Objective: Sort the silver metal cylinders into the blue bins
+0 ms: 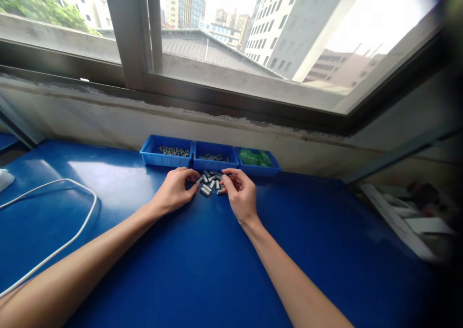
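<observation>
A small heap of short silver metal pieces (212,184), shaped like little bars or cylinders, lies on the blue tabletop between my hands. On its left side, my left hand (178,189) rests with curved fingers, thumb and index tip apart beside the outermost piece. From the right, my right hand (241,193) reaches to the heap, thumb and forefinger pinched on what looks like one metal piece (223,176); the fingers partly hide it. Right behind the heap stands the middle blue bin (217,164), holding more grey metal pieces (213,157).
The left blue bin (162,160) contains many small shiny metal parts (174,151). Green plastic material (255,157) fills the right blue bin (265,171). A white cable (92,207) loops across the blue table (202,270) at left. Wall and window frame (217,94) rise behind the bins.
</observation>
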Available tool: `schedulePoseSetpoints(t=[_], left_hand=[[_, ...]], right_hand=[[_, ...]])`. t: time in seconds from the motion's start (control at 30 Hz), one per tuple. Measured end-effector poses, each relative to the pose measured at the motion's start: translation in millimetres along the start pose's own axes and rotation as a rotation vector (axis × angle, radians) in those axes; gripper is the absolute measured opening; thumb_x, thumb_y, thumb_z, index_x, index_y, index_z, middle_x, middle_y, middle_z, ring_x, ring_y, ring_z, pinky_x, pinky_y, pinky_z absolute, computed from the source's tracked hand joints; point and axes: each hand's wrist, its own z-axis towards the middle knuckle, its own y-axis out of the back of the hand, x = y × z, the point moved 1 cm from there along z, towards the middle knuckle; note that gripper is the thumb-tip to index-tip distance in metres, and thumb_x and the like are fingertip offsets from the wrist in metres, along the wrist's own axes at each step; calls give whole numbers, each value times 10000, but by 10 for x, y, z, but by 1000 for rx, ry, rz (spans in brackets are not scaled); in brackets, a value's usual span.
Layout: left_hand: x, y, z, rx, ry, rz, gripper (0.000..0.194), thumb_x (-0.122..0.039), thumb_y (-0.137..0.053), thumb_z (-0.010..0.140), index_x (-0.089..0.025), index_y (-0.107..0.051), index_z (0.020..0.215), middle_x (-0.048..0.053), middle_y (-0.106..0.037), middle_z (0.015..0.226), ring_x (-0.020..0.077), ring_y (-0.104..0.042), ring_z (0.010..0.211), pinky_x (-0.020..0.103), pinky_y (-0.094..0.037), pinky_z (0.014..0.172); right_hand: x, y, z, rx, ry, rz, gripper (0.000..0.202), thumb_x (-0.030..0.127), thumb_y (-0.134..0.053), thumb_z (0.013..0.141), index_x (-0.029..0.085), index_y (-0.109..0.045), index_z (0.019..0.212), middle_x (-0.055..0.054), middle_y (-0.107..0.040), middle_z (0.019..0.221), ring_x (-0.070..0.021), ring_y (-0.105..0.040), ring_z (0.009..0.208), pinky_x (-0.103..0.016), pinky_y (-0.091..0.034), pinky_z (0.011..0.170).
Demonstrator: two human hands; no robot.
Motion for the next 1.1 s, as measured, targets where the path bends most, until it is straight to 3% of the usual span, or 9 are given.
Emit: schedulePoseSetpoints(t=[0.37, 0.53, 0.63, 0.8, 1.1], left_hand=[[-47, 76, 2, -128, 220, -166, 198, -353, -704, 836, -182, -782, 896, 40, -767, 760, 192, -697, 672, 294, -535, 631], [-10, 100, 16, -119, 288, -477, 317, -448, -762, 823, -166, -780, 966, 74, -801, 894, 216, -753, 795, 299, -586, 714], [-58, 111, 15, -40, 259, -640, 370, -477, -785, 811, -155, -763, 993, 84, -802, 945, 222, -761, 856, 303, -602, 773], [-111, 109, 3, 66, 141, -724, 318, -428, -778, 839, -156, -741, 1000, 77, -784, 997, 211, -750, 904, 312, -608, 860], [-94, 83, 15, 110, 74, -690, 236, -365, -726, 877, -151, -710, 975, 74, -757, 998, 189, -724, 897, 283, -589, 825]], right_hand=[[43, -9, -3, -7, -40, 89, 236, 397, -696, 859, 195, -706, 980, -18, -681, 736, -164, -657, 670, -264, -565, 571], [43, -4, -18, 21, -21, 75, 232, 402, -688, 875, 198, -709, 986, -10, -683, 719, -149, -631, 625, -261, -542, 568], [66, -19, -40, 132, -10, 105, 248, 379, -695, 876, 207, -703, 1055, -7, -708, 756, -132, -615, 598, -262, -529, 586], [98, -75, -75, 310, -63, 232, 320, 362, -719, 840, 220, -689, 1125, -4, -731, 811, -134, -634, 623, -261, -513, 588], [86, -74, -55, 287, -182, 386, 254, 347, -731, 793, 200, -725, 1000, -15, -733, 781, -139, -636, 632, -278, -518, 607]])
